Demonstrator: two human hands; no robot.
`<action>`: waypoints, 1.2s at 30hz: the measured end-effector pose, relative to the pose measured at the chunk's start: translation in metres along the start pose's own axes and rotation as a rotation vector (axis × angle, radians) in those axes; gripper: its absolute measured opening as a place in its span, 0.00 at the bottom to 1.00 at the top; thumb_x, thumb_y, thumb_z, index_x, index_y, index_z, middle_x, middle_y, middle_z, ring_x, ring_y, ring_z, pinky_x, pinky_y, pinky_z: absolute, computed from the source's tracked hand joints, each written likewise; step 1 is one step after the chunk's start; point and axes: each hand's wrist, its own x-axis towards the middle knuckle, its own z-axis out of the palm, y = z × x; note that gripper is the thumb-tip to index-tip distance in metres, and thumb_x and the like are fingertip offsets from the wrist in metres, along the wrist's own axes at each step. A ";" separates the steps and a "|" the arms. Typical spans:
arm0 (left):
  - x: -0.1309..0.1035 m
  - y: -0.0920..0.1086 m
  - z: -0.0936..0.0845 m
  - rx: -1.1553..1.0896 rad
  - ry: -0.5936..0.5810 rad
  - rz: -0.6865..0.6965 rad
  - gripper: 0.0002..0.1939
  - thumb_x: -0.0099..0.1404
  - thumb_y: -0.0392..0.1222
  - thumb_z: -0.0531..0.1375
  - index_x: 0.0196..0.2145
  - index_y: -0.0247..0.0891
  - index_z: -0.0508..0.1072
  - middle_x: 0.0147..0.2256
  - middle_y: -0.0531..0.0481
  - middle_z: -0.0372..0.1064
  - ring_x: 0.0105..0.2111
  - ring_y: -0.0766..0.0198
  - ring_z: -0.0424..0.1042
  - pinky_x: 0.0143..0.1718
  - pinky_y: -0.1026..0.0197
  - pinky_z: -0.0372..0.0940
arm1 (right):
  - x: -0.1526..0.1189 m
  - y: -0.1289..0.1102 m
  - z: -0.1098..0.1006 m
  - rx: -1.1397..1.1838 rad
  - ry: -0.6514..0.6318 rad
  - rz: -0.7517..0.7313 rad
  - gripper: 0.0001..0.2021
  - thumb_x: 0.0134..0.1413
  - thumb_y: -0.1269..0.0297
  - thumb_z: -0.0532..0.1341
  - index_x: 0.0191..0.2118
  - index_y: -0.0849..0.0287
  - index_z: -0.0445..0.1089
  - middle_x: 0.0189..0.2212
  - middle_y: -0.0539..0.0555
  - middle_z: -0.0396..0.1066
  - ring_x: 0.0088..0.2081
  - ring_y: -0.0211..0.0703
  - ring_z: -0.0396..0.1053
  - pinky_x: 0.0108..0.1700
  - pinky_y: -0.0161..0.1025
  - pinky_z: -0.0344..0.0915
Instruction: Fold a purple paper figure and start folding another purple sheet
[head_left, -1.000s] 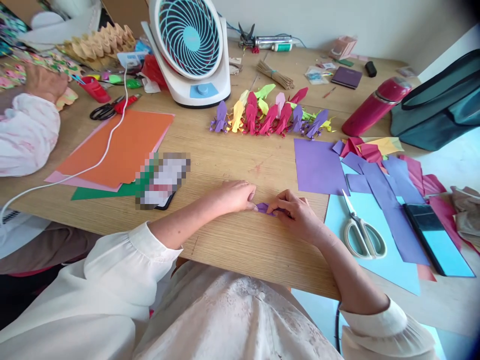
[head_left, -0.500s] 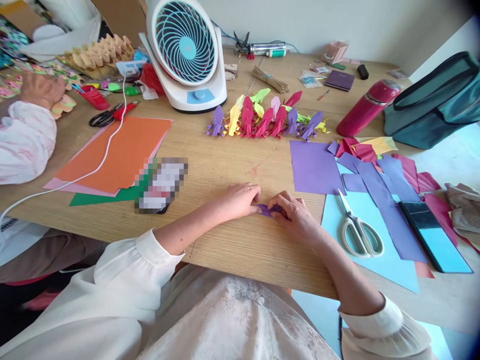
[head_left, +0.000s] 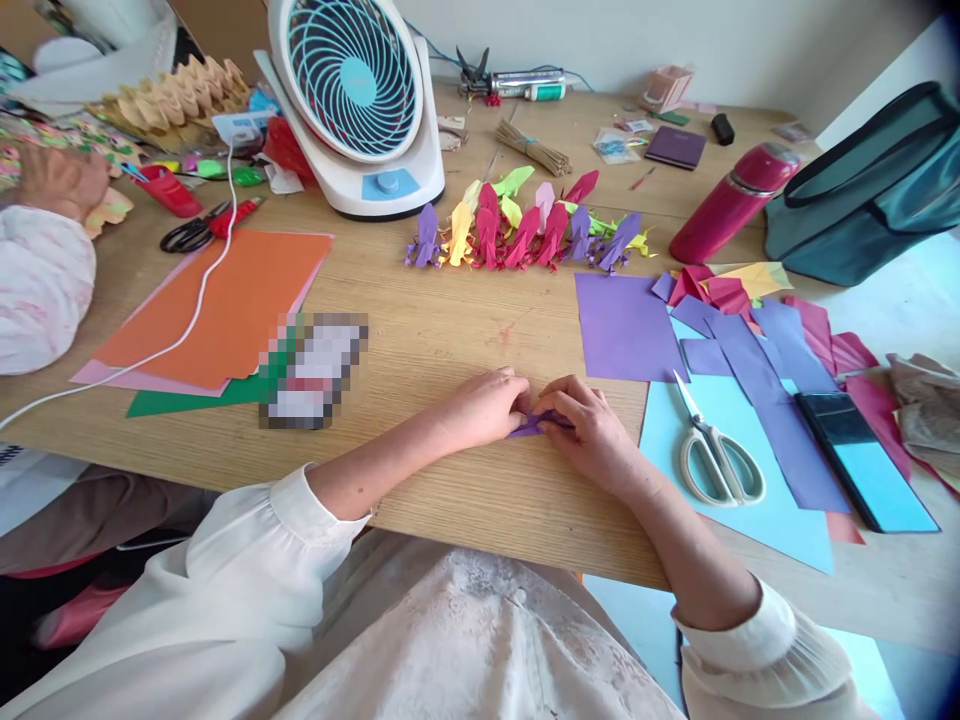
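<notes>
A small folded piece of purple paper (head_left: 527, 428) lies on the wooden table (head_left: 450, 490) between my hands. My left hand (head_left: 491, 403) has its fingers bent and pinched on the paper's left part. On the right part, my right hand (head_left: 589, 425) presses with thumb and curled fingers. Both hands hide much of the piece. Beyond them stands a row of folded paper figures in purple, yellow, red and green (head_left: 517, 225). White-handled scissors (head_left: 720, 460) lie on light blue paper (head_left: 787, 535) right of my right hand.
Purple sheets (head_left: 630, 328), a red bottle (head_left: 731, 205), a teal bag (head_left: 862, 200) and a dark phone (head_left: 862, 460) are at the right. Orange paper (head_left: 217, 310), a blurred phone (head_left: 315, 370) and a fan (head_left: 360, 100) are leftward. Another person's hand (head_left: 64, 180) rests far left.
My left hand has shifted slightly right, nearer my right hand, and now covers more of the purple piece's upper left part. The whole view has shifted a little.
</notes>
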 end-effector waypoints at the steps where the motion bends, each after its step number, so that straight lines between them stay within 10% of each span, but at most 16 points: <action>1: -0.002 0.002 -0.001 -0.014 -0.011 -0.017 0.03 0.62 0.38 0.59 0.32 0.38 0.72 0.34 0.49 0.74 0.36 0.58 0.73 0.36 0.60 0.63 | 0.000 -0.001 -0.001 -0.047 0.014 -0.019 0.11 0.58 0.73 0.59 0.45 0.52 0.69 0.47 0.56 0.67 0.50 0.49 0.66 0.52 0.47 0.57; 8: -0.024 0.006 -0.004 -0.056 -0.081 0.060 0.08 0.68 0.35 0.54 0.32 0.38 0.72 0.34 0.50 0.75 0.36 0.61 0.74 0.39 0.61 0.64 | -0.004 -0.008 -0.003 -0.414 0.139 0.000 0.10 0.62 0.63 0.60 0.49 0.52 0.70 0.56 0.61 0.63 0.50 0.57 0.62 0.50 0.52 0.57; 13: -0.033 -0.009 -0.003 0.109 0.128 0.313 0.11 0.69 0.31 0.54 0.43 0.38 0.73 0.45 0.46 0.74 0.48 0.60 0.71 0.51 0.57 0.64 | -0.002 -0.006 0.002 -0.242 -0.007 -0.039 0.12 0.68 0.68 0.50 0.43 0.57 0.71 0.39 0.59 0.69 0.38 0.47 0.66 0.43 0.43 0.60; 18: -0.031 -0.023 0.000 0.319 0.066 0.526 0.15 0.74 0.35 0.49 0.48 0.42 0.74 0.52 0.47 0.74 0.58 0.60 0.67 0.57 0.55 0.61 | -0.002 -0.003 0.005 -0.138 0.001 -0.093 0.13 0.68 0.70 0.49 0.40 0.58 0.70 0.38 0.59 0.72 0.40 0.47 0.68 0.44 0.43 0.60; 29: -0.037 -0.021 0.025 0.371 0.303 0.607 0.11 0.72 0.34 0.53 0.44 0.38 0.75 0.48 0.44 0.73 0.49 0.60 0.71 0.54 0.54 0.66 | -0.015 -0.009 0.002 0.246 0.049 0.050 0.11 0.62 0.74 0.54 0.46 0.54 0.68 0.40 0.52 0.74 0.40 0.42 0.72 0.42 0.38 0.66; 36: -0.039 -0.028 0.022 0.311 0.360 0.604 0.09 0.69 0.30 0.55 0.42 0.36 0.74 0.43 0.45 0.75 0.44 0.59 0.69 0.48 0.55 0.68 | -0.050 -0.017 -0.005 0.075 0.077 0.085 0.14 0.59 0.75 0.58 0.50 0.55 0.66 0.47 0.58 0.70 0.47 0.49 0.69 0.47 0.45 0.67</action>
